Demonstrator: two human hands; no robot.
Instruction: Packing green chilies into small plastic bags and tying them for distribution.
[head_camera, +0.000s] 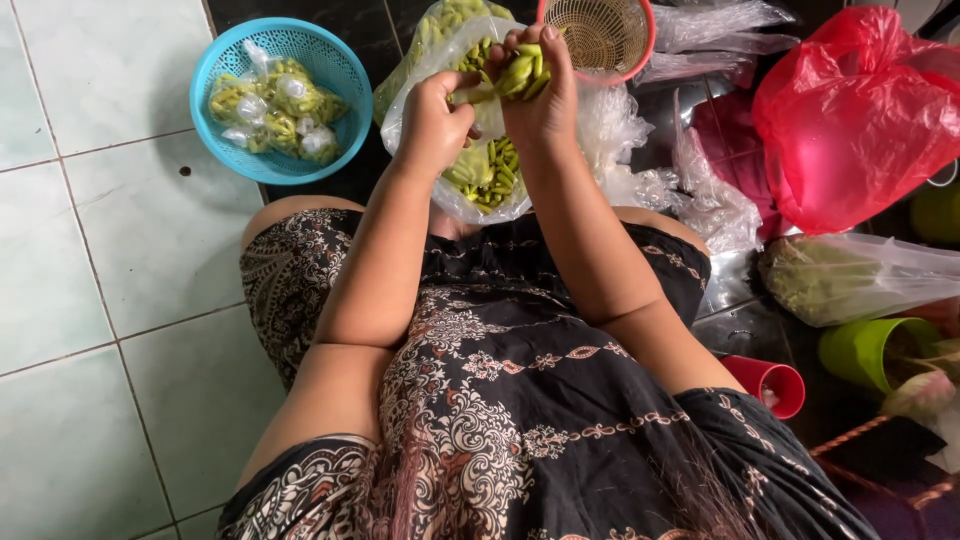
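From the head camera, looking down over a patterned dark dress, both hands meet at about 12 o'clock in the view. The right hand (540, 95) is curled shut around a small bunch of green chillies (522, 72), its fingers (553, 50) wrapped over the top of them. The left hand (432, 120) sits just beside it, at its 9 o'clock, fingers pinched closed on the stem end of one chilli sticking out of the bunch; the two hands touch.

Directly under the hands lies an open clear plastic bag (440, 75) with more green chillies inside, resting on the dark floor just beyond the knees.

At 10 o'clock from the hands, a blue plastic basket (215, 75) holds several small tied packets of chillies (275, 105). At 1 o'clock, touching the fingertips' far side, stands a pink-rimmed mesh strainer (605, 35). Crumpled clear bags (700, 190) spread to 3 o'clock, with a red plastic bag (860, 110) beyond them. Lower right, a long clear bag of greens (850, 280), a green cup (860, 350) and a red cup (775, 385) lie well apart from the hands. Pale floor tiles (90, 250) fill the left side.
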